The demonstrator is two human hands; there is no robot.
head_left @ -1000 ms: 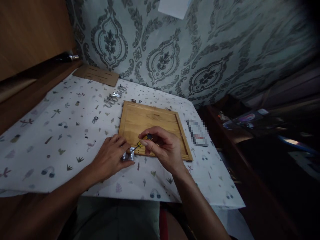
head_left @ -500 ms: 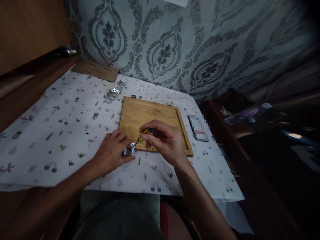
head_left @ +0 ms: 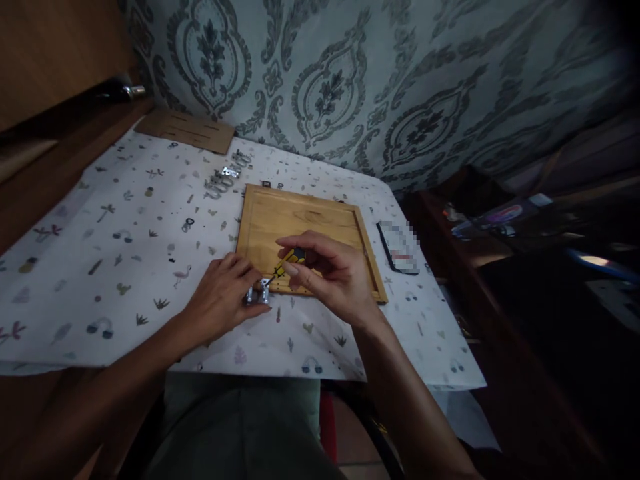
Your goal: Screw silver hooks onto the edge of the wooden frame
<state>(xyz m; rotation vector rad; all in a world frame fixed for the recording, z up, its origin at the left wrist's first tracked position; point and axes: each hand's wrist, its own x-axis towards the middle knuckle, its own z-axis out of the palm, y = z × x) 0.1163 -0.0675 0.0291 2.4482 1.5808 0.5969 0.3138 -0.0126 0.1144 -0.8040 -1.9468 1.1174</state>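
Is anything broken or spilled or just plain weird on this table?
I see nothing spilled or broken. One odd thing: the phone-like object to the right of the wooden board is mostly covered in blocky squares, hiding its surface. The screwdriver in the right hand looks fine.

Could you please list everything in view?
Tablecloth: one, white printed, centre.
Wooden panel: one, brown, on tablecloth.
Screwdriver: one, yellow and black, over panel's near edge.
Metal fitting: apparently one, silver, same edge.
Cardboard: one, brown, tablecloth's far left corner.
Loose metal pieces: several, silver, near cardboard.
Phone: one, dark edged, right of panel.
Patterned wall: one, grey, behind.
Wooden furniture: one, brown, upper left.
Dim clutter: uncountable, mixed, far right.
Left hand: one, around metal fitting.
Right hand: one, holding screwdriver.
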